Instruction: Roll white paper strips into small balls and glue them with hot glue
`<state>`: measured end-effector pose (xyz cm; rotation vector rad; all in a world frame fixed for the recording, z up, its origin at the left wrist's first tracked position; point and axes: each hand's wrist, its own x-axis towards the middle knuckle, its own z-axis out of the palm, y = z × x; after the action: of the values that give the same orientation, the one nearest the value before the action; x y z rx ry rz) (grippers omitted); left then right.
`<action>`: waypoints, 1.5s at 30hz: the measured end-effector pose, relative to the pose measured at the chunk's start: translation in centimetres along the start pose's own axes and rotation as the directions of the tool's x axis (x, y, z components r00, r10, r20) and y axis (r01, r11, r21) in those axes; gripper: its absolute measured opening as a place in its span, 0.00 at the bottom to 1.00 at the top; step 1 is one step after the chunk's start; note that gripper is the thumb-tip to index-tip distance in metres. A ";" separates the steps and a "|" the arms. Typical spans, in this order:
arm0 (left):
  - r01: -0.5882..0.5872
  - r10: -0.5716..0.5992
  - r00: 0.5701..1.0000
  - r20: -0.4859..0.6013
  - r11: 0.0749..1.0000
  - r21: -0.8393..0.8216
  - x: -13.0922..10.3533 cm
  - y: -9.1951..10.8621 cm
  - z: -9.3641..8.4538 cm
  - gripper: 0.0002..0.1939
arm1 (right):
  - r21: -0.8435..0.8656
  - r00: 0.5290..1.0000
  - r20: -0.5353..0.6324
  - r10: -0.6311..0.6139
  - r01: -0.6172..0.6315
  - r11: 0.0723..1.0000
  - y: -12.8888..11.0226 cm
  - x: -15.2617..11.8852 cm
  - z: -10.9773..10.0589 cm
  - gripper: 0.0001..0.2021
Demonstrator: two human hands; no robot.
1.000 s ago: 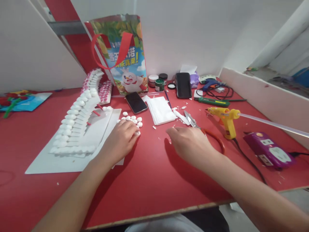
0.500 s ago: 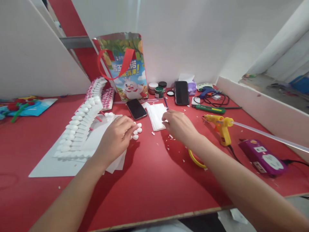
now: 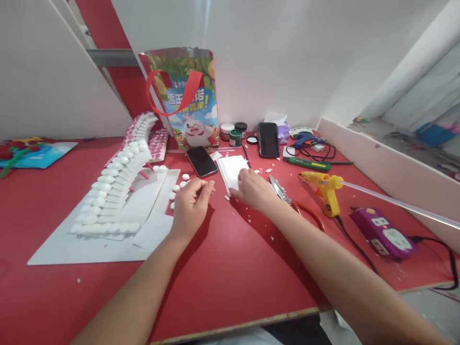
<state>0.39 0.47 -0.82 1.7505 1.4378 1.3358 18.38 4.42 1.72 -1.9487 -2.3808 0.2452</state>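
Note:
My left hand (image 3: 192, 206) is closed in a pinch above the red table, just right of several small white rounded pieces (image 3: 172, 195). Whatever sits between its fingertips is too small to make out. My right hand (image 3: 254, 189) bends its fingers and thumb onto the right edge of a stack of white paper sheets (image 3: 228, 173). Left of my hands, a curved white model edged with rows of white rounded pieces (image 3: 107, 187) lies on larger white sheets (image 3: 57, 249). Partly behind my right forearm are cutters with orange-red handles (image 3: 279, 189).
A yellow glue gun (image 3: 327, 189) with a long clear stick and a purple power strip (image 3: 384, 232) lie at right. Behind are a phone (image 3: 201, 161), a black device (image 3: 269, 140), paint jars (image 3: 235, 137), a green-handled tool (image 3: 309, 164) and a printed bag (image 3: 190, 100). White scraps dot the table.
My left hand has moved right, nearer the paper stack, uncovering more white pieces. My right hand has shifted slightly left and down onto the paper. The cutters' blades now show beside the right forearm.

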 end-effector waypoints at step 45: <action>0.524 -0.441 0.842 0.311 0.527 -0.669 -0.5 1.4 1.7 0.24 | 0.995 0.954 -0.090 0.286 0.075 0.065 2.7 -2.2 -1.1 0.30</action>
<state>2.51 -0.10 -0.44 0.7744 0.9798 1.2240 21.62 2.84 2.48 -1.1889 -1.0653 1.1850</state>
